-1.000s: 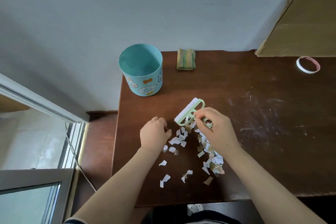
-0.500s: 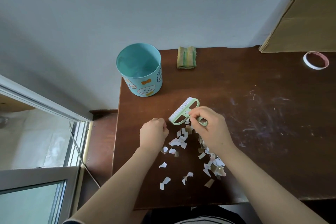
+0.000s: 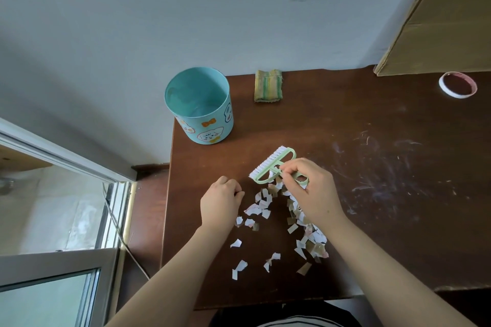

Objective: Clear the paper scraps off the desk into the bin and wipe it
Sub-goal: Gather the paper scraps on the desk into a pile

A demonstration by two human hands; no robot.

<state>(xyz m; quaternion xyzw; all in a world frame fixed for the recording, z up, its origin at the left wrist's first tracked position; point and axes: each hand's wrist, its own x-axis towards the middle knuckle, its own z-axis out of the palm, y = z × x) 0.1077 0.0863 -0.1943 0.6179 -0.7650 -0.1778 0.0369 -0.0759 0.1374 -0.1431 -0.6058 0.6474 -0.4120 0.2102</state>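
Gripping the green brush [image 3: 273, 166] by its handle, right hand [image 3: 310, 191] has fingers closed around the loop; bristles face 10 o'clock, head sits at 12 o'clock of the scrap pile. Left hand [image 3: 220, 200] is curled into a loose fist just beside the pile at 9 o'clock; cannot tell if it pinches anything. Paper scraps [image 3: 279, 220] lie in a loose streak on the desk [image 3: 372, 220], running from the brush toward 5 o'clock. Bin [image 3: 200, 106] stands at the desk's 11 o'clock corner, cloth [image 3: 268, 85] at 12. Scraps likely very light and limp (will scatter or cling if swept fast), so herd into 1 heap, then scoop from underneath.
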